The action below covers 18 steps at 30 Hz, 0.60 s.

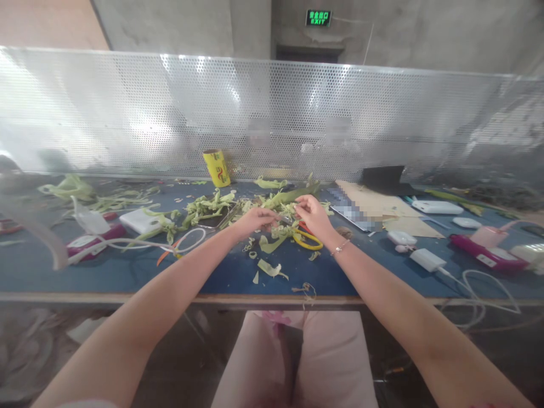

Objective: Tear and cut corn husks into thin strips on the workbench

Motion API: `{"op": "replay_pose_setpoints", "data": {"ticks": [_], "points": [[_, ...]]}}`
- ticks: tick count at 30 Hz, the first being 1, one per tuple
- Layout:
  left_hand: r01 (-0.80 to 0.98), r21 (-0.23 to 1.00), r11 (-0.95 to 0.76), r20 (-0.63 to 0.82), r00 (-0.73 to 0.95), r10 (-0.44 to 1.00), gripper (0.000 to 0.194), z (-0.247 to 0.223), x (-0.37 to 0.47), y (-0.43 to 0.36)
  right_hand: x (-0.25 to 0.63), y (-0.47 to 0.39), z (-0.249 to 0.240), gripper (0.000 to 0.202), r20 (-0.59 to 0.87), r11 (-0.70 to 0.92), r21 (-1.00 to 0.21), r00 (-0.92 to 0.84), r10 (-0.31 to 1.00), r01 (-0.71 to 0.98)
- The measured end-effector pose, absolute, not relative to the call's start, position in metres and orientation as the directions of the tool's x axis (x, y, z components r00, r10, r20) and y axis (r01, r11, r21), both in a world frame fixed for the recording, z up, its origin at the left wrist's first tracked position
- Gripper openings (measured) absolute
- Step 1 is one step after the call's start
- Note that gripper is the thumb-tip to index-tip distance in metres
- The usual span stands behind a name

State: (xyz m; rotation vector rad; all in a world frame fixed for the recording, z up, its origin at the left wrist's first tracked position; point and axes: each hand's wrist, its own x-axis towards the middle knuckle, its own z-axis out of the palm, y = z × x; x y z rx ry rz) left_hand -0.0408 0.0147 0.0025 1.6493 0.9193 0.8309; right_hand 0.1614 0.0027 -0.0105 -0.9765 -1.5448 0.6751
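My left hand (258, 221) is over the middle of the blue table (238, 277), its fingers curled together around something thin I cannot make out. Close to its right, my right hand (312, 214) is pinched, and what its fingertips hold is too small to name. Pale green plant pieces (280, 199) lie behind and beneath both hands. Yellow-handled scissors (306, 240) rest just below my right hand. A pile of green strips (208, 207) covers part of a dark phone (217, 218) left of my left hand. Loose peelings (272, 268) are scattered nearer the front edge.
A yellow can-like tube (216, 168) stands before the perforated metal screen (170, 113). Magenta power strips (488, 253) lie at both sides, with white cables and a charger (428, 260). Brown paper (382, 199) and a tablet-like object (351, 216) are at the right.
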Motion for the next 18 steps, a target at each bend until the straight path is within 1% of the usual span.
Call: {"op": "replay_pose_setpoints", "data": {"ticks": [3,6,9,11,13,15,17,18], "points": [[0.141,0.976,-0.165,0.087,0.442,0.893,0.021,0.002,-0.041,0.016,0.162,0.002,-0.009,0.018,0.506,0.495,-0.836,-0.014,0.862,0.238],[0.098,0.984,-0.149,0.098,0.401,0.911,0.024,0.000,-0.043,0.019,0.164,0.003,-0.011,0.013,0.507,0.495,-0.800,-0.057,0.860,0.339],[0.062,0.990,-0.124,0.095,0.349,0.932,0.023,0.002,-0.046,0.022,0.165,0.005,-0.013,0.010,0.509,0.489,-0.711,-0.110,0.854,0.505],[0.023,0.993,-0.112,0.102,0.274,0.956,0.019,0.007,-0.048,0.024,0.166,0.005,-0.014,0.011,0.524,0.505,-0.632,-0.155,0.837,0.588],[-0.055,0.990,-0.129,0.135,0.132,0.982,0.015,0.016,-0.053,0.027,0.167,0.006,-0.015,0.014,0.530,0.527,-0.565,-0.210,0.822,0.635],[-0.180,0.960,-0.214,0.201,-0.083,0.976,0.011,0.026,-0.063,0.033,0.168,0.006,-0.016,0.018,0.507,0.534,-0.533,-0.257,0.823,0.656],[-0.275,0.897,-0.347,0.239,-0.358,0.903,0.009,0.035,-0.081,0.042,0.169,0.006,-0.016,0.019,0.460,0.527,-0.531,-0.297,0.837,0.663],[-0.282,0.868,-0.409,0.241,-0.481,0.843,0.009,0.038,-0.094,0.047,0.170,0.006,-0.016,0.019,0.436,0.525,-0.532,-0.316,0.843,0.665]]}}
